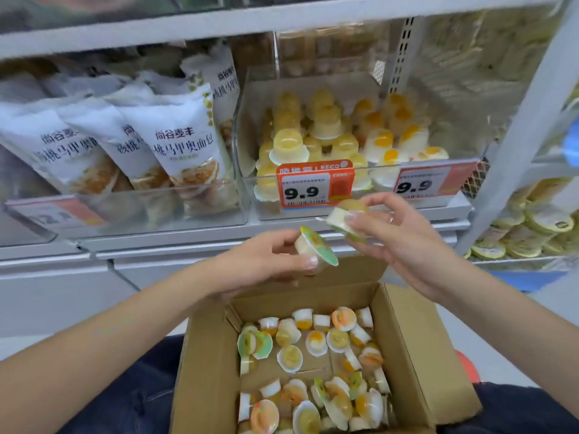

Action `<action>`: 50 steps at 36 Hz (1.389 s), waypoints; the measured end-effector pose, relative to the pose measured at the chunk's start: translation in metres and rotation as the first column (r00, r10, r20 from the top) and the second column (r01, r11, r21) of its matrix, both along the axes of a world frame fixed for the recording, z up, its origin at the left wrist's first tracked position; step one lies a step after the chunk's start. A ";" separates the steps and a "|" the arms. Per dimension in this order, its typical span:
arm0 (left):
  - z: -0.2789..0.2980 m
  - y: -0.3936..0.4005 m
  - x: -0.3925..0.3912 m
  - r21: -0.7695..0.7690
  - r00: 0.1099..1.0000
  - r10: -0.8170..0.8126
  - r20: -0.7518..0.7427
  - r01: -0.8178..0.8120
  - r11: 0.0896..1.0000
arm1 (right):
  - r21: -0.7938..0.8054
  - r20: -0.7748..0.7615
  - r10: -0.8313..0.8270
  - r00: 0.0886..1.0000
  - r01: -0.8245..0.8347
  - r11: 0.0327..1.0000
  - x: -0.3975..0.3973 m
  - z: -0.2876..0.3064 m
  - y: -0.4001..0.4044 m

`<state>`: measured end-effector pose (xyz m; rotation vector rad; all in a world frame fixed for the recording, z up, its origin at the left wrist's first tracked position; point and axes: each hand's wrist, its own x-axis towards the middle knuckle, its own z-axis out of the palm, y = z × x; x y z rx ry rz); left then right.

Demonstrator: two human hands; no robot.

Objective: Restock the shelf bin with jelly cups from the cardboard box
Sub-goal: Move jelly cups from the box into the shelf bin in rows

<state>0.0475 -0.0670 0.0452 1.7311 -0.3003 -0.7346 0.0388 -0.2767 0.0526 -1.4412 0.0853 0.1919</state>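
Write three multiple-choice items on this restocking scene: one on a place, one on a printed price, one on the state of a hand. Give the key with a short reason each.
1. Where is the cardboard box?
A. on the shelf
B. on the person's lap
C. inside the bin

2. What price shows on the orange tag at the front of the shelf bin?
A. 9.9
B. 5.5
C. 19.9

3. What is the left hand doing?
A. resting flat on the box
B. hanging idle
C. holding a jelly cup

Key: B, the box sits across the dark trouser legs; A, the tag reads 9.9; C, fingers and thumb curl round the cup, while the right hand holds a second cup.
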 end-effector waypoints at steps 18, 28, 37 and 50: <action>0.001 -0.023 -0.013 -0.634 0.896 0.003 -0.443 -0.315 0.707 | -0.132 0.233 0.261 0.937 -0.236 0.963 -0.007 0.024 0.006; 0.010 -0.028 -0.015 -0.647 0.854 -0.043 -0.518 -0.359 0.672 | -0.255 0.283 0.414 0.865 -0.348 0.902 -0.006 0.025 -0.002; 0.012 -0.028 -0.014 -0.601 0.842 -0.079 -0.533 -0.311 0.736 | -0.501 0.279 0.495 0.823 -0.315 0.806 -0.007 0.026 -0.007; 0.008 -0.029 -0.011 -0.558 0.848 -0.037 -0.529 -0.315 0.767 | -0.583 0.264 0.435 0.861 -0.217 0.783 0.000 0.027 -0.003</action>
